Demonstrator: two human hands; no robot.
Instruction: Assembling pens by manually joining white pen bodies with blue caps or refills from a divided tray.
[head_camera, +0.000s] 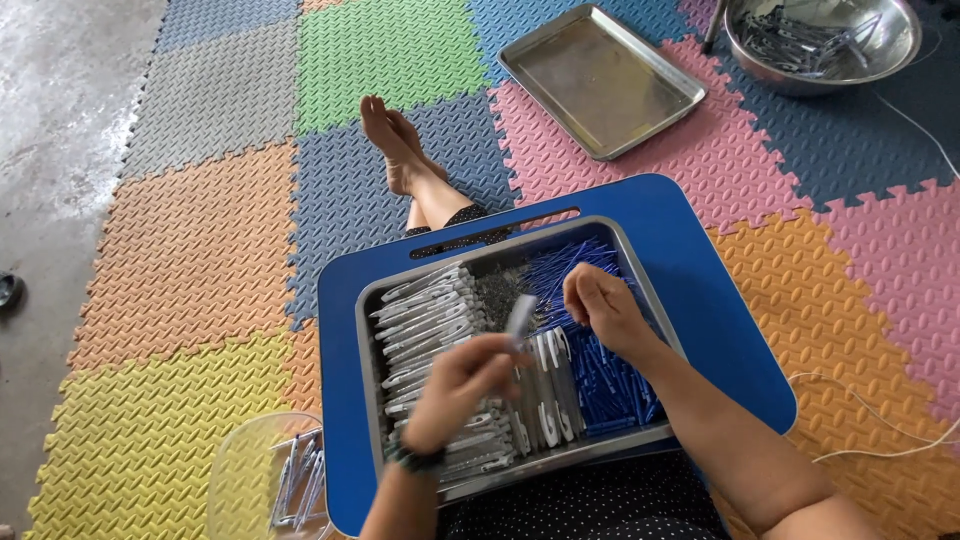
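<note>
A metal tray (366, 330) rests on a blue lap desk (700, 290). It holds grey pen barrels (425, 310) stacked at the left, white pen caps (550, 390) in the middle and blue refills (610, 385) at the right. My left hand (455, 385) is closed on a grey pen barrel (519, 318), lifted above the tray's middle. Over the blue refills, my right hand (600, 300) has its fingers pinched; what they hold is too small to see.
An empty metal tray (600, 80) lies on the coloured foam floor mats. A steel bowl (825, 40) of grey pen parts sits at the top right. A clear container (270, 475) with several pens stands at the lower left. My bare feet (395, 145) stretch ahead.
</note>
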